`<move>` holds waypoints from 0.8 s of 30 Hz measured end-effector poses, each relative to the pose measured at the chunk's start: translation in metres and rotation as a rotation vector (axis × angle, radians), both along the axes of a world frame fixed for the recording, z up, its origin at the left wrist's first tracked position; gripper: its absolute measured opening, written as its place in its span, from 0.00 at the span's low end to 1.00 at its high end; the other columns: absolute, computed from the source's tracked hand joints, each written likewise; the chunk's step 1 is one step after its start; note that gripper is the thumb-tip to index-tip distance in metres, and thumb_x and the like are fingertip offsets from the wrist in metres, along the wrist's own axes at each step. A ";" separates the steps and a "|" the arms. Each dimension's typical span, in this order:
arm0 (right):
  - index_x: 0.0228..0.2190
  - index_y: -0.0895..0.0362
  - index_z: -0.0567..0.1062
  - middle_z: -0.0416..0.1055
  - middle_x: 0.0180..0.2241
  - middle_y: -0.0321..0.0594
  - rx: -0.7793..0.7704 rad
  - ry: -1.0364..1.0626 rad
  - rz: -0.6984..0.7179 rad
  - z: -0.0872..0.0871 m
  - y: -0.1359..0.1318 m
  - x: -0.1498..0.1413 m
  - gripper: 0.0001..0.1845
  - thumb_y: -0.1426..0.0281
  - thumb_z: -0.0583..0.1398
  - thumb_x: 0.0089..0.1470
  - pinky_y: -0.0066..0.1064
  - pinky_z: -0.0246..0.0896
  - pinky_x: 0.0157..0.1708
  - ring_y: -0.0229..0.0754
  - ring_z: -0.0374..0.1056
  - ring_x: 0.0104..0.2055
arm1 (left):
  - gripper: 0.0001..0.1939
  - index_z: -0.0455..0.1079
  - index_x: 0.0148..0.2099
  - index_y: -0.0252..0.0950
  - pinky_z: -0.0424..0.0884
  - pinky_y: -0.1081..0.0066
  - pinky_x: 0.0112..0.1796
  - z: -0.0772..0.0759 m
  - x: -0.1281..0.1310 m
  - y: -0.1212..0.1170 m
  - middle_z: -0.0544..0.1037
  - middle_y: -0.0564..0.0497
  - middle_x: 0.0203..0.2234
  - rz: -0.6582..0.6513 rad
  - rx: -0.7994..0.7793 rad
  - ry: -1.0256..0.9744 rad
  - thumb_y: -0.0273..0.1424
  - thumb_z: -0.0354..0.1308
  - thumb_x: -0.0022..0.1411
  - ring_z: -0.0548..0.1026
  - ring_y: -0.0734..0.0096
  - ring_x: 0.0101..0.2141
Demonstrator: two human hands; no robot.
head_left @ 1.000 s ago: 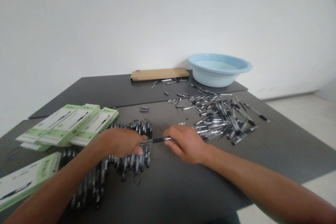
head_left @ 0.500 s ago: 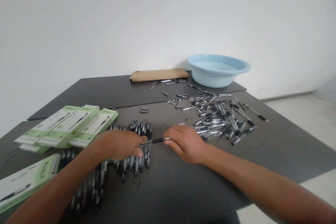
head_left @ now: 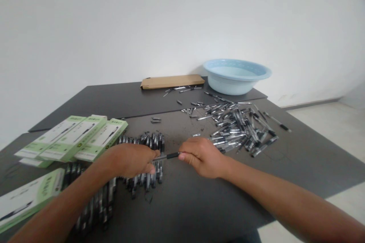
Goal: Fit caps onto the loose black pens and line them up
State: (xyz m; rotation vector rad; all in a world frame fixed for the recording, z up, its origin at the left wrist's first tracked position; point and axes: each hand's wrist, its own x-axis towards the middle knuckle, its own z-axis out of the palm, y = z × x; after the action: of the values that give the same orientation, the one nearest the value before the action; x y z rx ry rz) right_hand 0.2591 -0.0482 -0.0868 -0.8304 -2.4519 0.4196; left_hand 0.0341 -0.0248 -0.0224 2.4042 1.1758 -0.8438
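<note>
Between my two hands a pen [head_left: 172, 155] with a clear barrel and black grip is held level above the table. My left hand [head_left: 134, 160] is closed on its barrel end. The fingers of my right hand [head_left: 201, 156] pinch the tip end and hide it. Under and behind my left hand lies a row of pens [head_left: 148, 180], side by side, with black and metallic ends. A second bunch of pens [head_left: 98, 205] lies partly hidden by my left forearm. To the right of my right hand spreads a loose pile of pens [head_left: 242, 127].
Green-and-white pen boxes [head_left: 85, 134] stack at the left, with another box [head_left: 31, 197] nearer. A light blue basin [head_left: 235, 83] and a flat brown cardboard piece [head_left: 172, 81] stand at the back. Small metallic pen tips [head_left: 156, 120] are scattered mid-table.
My right fingers have shifted slightly and now cover the pen's metal tip, which showed before. Both hands stay in nearly the same place, still on the pen.
</note>
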 end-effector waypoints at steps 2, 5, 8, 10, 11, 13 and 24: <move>0.27 0.57 0.67 0.66 0.24 0.36 -0.047 0.015 0.002 0.000 0.000 0.000 0.15 0.64 0.49 0.62 0.26 0.52 0.30 0.37 0.62 0.29 | 0.20 0.66 0.54 0.39 0.70 0.61 0.36 0.001 0.001 -0.001 0.78 0.41 0.41 -0.002 0.005 -0.017 0.37 0.50 0.60 0.75 0.51 0.40; 0.27 0.57 0.67 0.66 0.25 0.36 -0.073 0.016 -0.006 0.001 0.000 -0.001 0.14 0.65 0.50 0.62 0.25 0.52 0.29 0.36 0.63 0.28 | 0.18 0.68 0.51 0.39 0.70 0.63 0.35 0.002 0.000 -0.002 0.78 0.42 0.39 0.007 0.004 -0.031 0.36 0.51 0.60 0.76 0.52 0.38; 0.33 0.57 0.69 0.70 0.29 0.38 -0.031 -0.023 0.005 0.004 0.000 -0.002 0.12 0.62 0.51 0.61 0.27 0.54 0.32 0.38 0.65 0.32 | 0.17 0.68 0.51 0.39 0.70 0.65 0.35 0.004 -0.005 -0.001 0.79 0.43 0.38 0.003 0.000 -0.047 0.36 0.50 0.60 0.76 0.54 0.38; 0.41 0.56 0.68 0.72 0.34 0.41 0.014 -0.072 0.001 0.007 0.003 0.001 0.15 0.59 0.53 0.58 0.29 0.56 0.35 0.42 0.67 0.36 | 0.19 0.66 0.53 0.39 0.70 0.64 0.36 0.005 -0.009 0.001 0.78 0.42 0.40 -0.008 0.006 -0.056 0.37 0.49 0.61 0.76 0.54 0.39; 0.44 0.56 0.67 0.72 0.36 0.42 0.035 -0.098 -0.026 0.009 0.006 0.004 0.18 0.58 0.55 0.57 0.31 0.56 0.36 0.43 0.67 0.38 | 0.20 0.65 0.55 0.39 0.70 0.64 0.37 0.006 -0.011 0.001 0.78 0.41 0.41 -0.007 0.009 -0.053 0.37 0.48 0.61 0.75 0.54 0.40; 0.48 0.55 0.65 0.73 0.36 0.43 0.065 -0.131 -0.152 0.011 0.015 0.016 0.21 0.57 0.56 0.56 0.32 0.57 0.36 0.45 0.67 0.39 | 0.22 0.64 0.57 0.38 0.69 0.62 0.39 0.006 -0.014 0.003 0.77 0.40 0.43 0.002 0.019 -0.037 0.38 0.48 0.62 0.75 0.53 0.42; 0.44 0.57 0.68 0.74 0.38 0.45 0.033 -0.339 -0.850 -0.009 0.093 0.087 0.14 0.65 0.50 0.60 0.31 0.57 0.37 0.45 0.69 0.40 | 0.26 0.60 0.60 0.36 0.69 0.59 0.41 0.005 -0.013 0.003 0.75 0.38 0.47 -0.007 0.024 -0.026 0.39 0.47 0.62 0.73 0.50 0.45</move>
State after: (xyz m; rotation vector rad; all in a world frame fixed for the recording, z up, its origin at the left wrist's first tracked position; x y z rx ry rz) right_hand 0.3459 0.0446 -0.0956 -1.9148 -2.0948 -0.0891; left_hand 0.0214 -0.0218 -0.0176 2.4324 1.1744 -0.8029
